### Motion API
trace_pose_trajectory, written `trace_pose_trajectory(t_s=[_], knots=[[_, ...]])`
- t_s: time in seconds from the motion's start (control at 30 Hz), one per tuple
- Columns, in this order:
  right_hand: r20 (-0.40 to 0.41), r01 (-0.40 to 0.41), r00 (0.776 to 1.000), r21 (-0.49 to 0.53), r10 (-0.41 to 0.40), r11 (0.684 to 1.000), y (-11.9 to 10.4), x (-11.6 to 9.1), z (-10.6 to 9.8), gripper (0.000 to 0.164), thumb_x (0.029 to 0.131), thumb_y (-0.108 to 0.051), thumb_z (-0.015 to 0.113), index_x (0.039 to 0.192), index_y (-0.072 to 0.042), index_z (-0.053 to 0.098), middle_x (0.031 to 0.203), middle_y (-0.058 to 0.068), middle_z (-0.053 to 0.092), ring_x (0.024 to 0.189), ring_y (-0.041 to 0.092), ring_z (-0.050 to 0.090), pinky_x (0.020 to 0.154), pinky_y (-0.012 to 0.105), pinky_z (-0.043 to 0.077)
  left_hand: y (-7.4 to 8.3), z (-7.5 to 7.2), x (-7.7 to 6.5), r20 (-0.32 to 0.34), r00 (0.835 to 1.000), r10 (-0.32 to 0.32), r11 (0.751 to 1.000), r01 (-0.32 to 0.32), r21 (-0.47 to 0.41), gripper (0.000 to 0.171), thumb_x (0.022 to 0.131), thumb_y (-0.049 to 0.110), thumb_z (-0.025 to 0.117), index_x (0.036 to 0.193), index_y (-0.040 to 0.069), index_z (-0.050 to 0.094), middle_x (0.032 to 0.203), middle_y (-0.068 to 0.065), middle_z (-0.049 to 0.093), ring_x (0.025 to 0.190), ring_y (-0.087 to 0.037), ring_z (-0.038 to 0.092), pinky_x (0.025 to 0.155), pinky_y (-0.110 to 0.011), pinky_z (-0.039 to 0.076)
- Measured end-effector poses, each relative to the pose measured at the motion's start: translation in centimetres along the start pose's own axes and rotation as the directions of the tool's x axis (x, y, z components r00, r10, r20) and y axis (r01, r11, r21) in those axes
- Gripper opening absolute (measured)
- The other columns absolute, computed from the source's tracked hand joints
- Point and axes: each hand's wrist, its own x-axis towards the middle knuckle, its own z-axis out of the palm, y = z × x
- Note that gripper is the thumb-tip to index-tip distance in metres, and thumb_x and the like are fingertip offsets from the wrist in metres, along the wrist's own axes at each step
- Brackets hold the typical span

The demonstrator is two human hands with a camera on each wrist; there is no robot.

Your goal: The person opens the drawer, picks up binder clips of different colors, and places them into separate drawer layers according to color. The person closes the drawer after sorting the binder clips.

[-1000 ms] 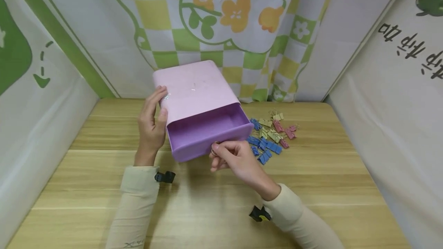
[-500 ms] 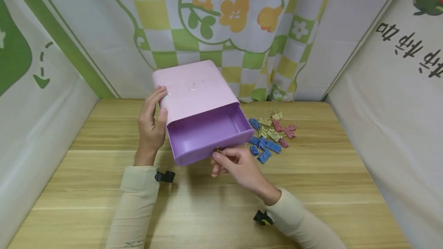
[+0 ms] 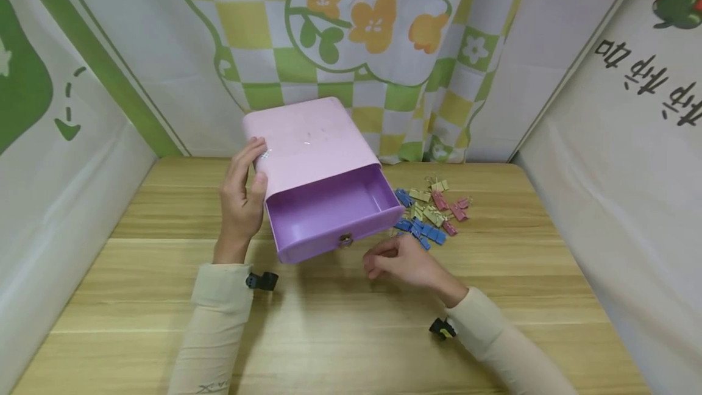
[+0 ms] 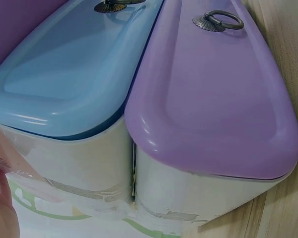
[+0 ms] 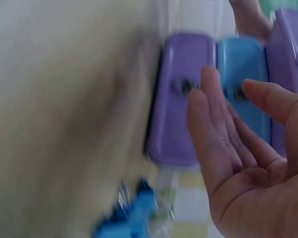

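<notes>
A pink-topped drawer unit (image 3: 307, 145) stands toward the back of the table. Its purple top drawer (image 3: 323, 212) is pulled partway out, and nothing shows inside; a metal ring pull (image 3: 345, 239) sits on its front. Below it, the left wrist view shows a blue drawer (image 4: 64, 79) and another purple drawer (image 4: 218, 94), both closed. My left hand (image 3: 239, 200) rests against the unit's left side, fingertips at the top edge. Off the ring pull, my right hand (image 3: 408, 258) hovers right of the drawer front, holding nothing. Behind it lie binder clips (image 3: 435, 234), some partly hidden.
The clips are blue, yellow and pink, several in a loose heap at the unit's right. A checkered curtain (image 3: 367, 93) hangs right behind the unit. White fabric walls (image 3: 620, 200) border the wooden table (image 3: 351, 334) on both sides.
The top drawer has slid farther out toward me. My right hand has let go of its ring pull and moved right, toward the clips. The left hand keeps its place.
</notes>
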Motion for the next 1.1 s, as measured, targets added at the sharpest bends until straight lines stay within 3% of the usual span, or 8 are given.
trace_pose_trajectory(t_s=[0.17, 0.37, 0.53, 0.67, 0.8, 0.97, 1.1], knots=[[-0.106, -0.088, 0.991, -0.007, 0.087, 0.996, -0.8, 0.6, -3.8, 0.035, 0.101, -0.017, 0.067, 0.12, 0.011, 0.073, 0.104, 0.024, 0.08, 0.097, 0.042, 0.079, 0.089, 0.052, 0.068, 0.1, 0.0, 0.2, 0.002, 1.0, -0.003, 1.0, 0.003, 0.001, 0.051, 0.093, 0.012, 0.047, 0.132, -0.018, 0.061, 0.143, -0.036, 0.059, 0.144, -0.051, 0.048, 0.131, -0.036, 0.038], [-0.246, -0.18, 0.954, -0.008, 0.173, 0.984, -1.7, 2.5, -7.4, 0.036, 0.104, -0.014, 0.062, 0.127, 0.013, 0.069, 0.109, 0.029, 0.078, 0.096, 0.037, 0.081, 0.092, 0.05, 0.066, 0.1, -0.1, 0.2, 0.013, 1.0, -0.014, 1.0, 0.014, -0.009, 0.051, 0.093, 0.011, 0.047, 0.132, -0.018, 0.06, 0.144, -0.037, 0.058, 0.145, -0.051, 0.047, 0.131, -0.036, 0.038], [-0.311, -0.24, 0.928, -0.081, 0.204, 0.967, -1.9, 4.7, -8.9, 0.038, 0.103, -0.02, 0.064, 0.126, 0.009, 0.071, 0.116, 0.028, 0.076, 0.089, 0.023, 0.081, 0.092, 0.045, 0.067, 0.1, -0.2, 0.1, 0.009, 1.0, -0.019, 1.0, 0.019, -0.004, 0.051, 0.093, 0.011, 0.048, 0.132, -0.018, 0.06, 0.144, -0.037, 0.058, 0.146, -0.051, 0.047, 0.131, -0.036, 0.037], [-0.338, -0.265, 0.918, -0.129, 0.208, 0.956, -1.6, 6.1, -9.1, 0.036, 0.1, -0.022, 0.067, 0.118, 0.008, 0.076, 0.111, 0.027, 0.078, 0.083, 0.023, 0.081, 0.087, 0.043, 0.069, 0.2, -0.2, 0.0, 0.008, 1.0, -0.029, 1.0, 0.029, -0.003, 0.05, 0.093, 0.01, 0.048, 0.133, -0.017, 0.061, 0.145, -0.035, 0.058, 0.146, -0.05, 0.047, 0.131, -0.035, 0.037], [-0.362, -0.314, 0.91, -0.282, 0.202, 0.907, -0.8, 7.4, -9.0, 0.033, 0.097, -0.026, 0.069, 0.106, 0.004, 0.08, 0.099, 0.02, 0.08, 0.074, 0.018, 0.075, 0.073, 0.032, 0.068, 0.2, -0.2, -0.2, 0.011, 1.0, -0.028, 1.0, 0.028, -0.003, 0.05, 0.093, 0.01, 0.048, 0.133, -0.017, 0.061, 0.144, -0.035, 0.058, 0.145, -0.05, 0.047, 0.131, -0.035, 0.038], [-0.362, -0.326, 0.919, -0.476, 0.155, 0.817, -0.4, 8.9, -8.6, 0.028, 0.093, -0.022, 0.067, 0.094, 0.001, 0.083, 0.09, 0.016, 0.08, 0.073, 0.02, 0.063, 0.06, 0.023, 0.05, 0.0, -0.1, -0.2, 0.008, 1.0, -0.013, 1.0, 0.013, -0.009, 0.049, 0.093, 0.009, 0.048, 0.132, -0.018, 0.06, 0.144, -0.037, 0.058, 0.145, -0.051, 0.047, 0.131, -0.036, 0.038], [-0.356, -0.324, 0.923, -0.517, 0.145, 0.793, -0.7, 9.9, -8.4, 0.026, 0.093, -0.017, 0.065, 0.085, 0.001, 0.081, 0.085, 0.015, 0.079, 0.067, 0.02, 0.062, 0.057, 0.023, 0.049, -0.1, -0.2, -0.1, 0.004, 1.0, -0.002, 1.0, 0.002, -0.01, 0.049, 0.093, 0.008, 0.048, 0.132, -0.019, 0.06, 0.143, -0.038, 0.058, 0.144, -0.052, 0.047, 0.131, -0.036, 0.037]])
